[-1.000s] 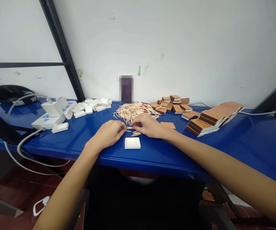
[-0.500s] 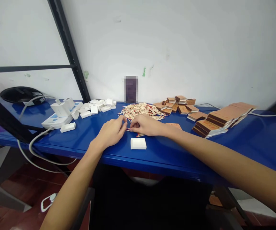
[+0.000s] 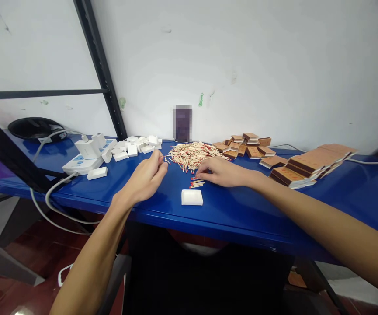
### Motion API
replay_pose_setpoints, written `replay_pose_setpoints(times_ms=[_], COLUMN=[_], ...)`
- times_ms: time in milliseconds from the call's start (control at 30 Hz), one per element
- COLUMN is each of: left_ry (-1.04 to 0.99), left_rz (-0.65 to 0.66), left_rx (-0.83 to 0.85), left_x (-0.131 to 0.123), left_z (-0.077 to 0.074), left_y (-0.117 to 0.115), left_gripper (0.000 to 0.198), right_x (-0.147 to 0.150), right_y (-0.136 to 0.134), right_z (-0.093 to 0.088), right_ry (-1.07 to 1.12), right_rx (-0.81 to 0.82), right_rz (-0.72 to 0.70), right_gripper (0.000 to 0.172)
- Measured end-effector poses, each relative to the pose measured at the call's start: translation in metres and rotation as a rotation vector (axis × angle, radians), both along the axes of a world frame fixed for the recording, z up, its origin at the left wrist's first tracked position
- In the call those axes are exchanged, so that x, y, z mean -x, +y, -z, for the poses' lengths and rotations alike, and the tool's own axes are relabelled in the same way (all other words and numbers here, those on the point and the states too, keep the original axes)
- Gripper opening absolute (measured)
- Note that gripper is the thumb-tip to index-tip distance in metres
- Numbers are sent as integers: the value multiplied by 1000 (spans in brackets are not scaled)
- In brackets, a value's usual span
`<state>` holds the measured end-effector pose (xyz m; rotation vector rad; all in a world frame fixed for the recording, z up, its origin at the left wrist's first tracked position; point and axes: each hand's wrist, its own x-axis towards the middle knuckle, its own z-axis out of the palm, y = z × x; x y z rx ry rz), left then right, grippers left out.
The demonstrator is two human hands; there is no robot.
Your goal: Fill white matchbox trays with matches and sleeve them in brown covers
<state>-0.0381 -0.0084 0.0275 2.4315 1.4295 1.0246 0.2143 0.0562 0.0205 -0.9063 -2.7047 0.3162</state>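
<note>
My left hand (image 3: pixel 147 177) is closed, its fingers curled in beside the left edge of a heap of matches (image 3: pixel 193 154). What it holds, if anything, is hidden. A few stray matches (image 3: pixel 167 159) show just by its fingertips. My right hand (image 3: pixel 218 172) is palm down in front of the heap, with thumb and fingers closed on matches whose red heads poke out on the left. Under its fingertips lies a small row of matches (image 3: pixel 197 184) on the blue table. Closer to me sits an open white matchbox tray (image 3: pixel 192 197).
Several white trays (image 3: pixel 132 150) are piled at the back left, near white chargers (image 3: pixel 88 148) and a power strip. Brown matchbox sleeves (image 3: pixel 254 152) lie scattered at the back right, with stacked ones (image 3: pixel 306 164) farther right. A dark pixelated object (image 3: pixel 182 124) leans on the wall.
My hands have moved apart: the left went left and the right went right, over the small row of matches. More of that row shows now. The view has shifted slightly.
</note>
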Motion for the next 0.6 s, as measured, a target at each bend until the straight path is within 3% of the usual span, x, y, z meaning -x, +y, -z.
replay_pose_setpoints(times_ms=[200, 367, 600], left_ry=[-31, -312, -557], left_rz=[205, 198, 232], left_rx=[119, 101, 102], left_x=[-9, -21, -33], left_z=[-2, -6, 11], left_y=[-5, -9, -1], left_gripper=[22, 35, 39], right_x=[-1, -2, -3], right_y=[-18, -15, -12], right_z=[-4, 7, 9], right_ry=[7, 65, 80], right_rx=[78, 40, 129], right_rz=[5, 39, 50], right_gripper=[27, 19, 11])
